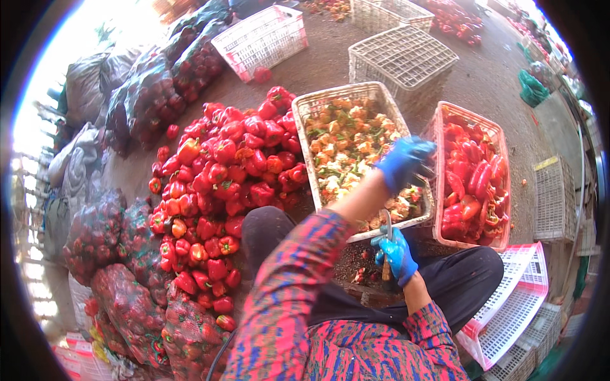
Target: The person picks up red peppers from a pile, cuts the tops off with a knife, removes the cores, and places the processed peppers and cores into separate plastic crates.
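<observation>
My left hand, in a blue glove, reaches across the white plastic crate toward the edge of the pink crate. Its fingers are blurred, and I cannot tell whether they hold anything. In my right hand, also blue-gloved, is a knife with a wooden handle, blade pointing up at the white crate's near rim. Pepper cores with seeds and green stems fill much of the white crate. Cut red pepper pieces lie in the pink one.
A large heap of whole red bell peppers spreads on the floor at left. Mesh sacks of peppers stand beyond it. An upturned crate and a pink-and-white crate stand ahead. Stacked crates are at my right.
</observation>
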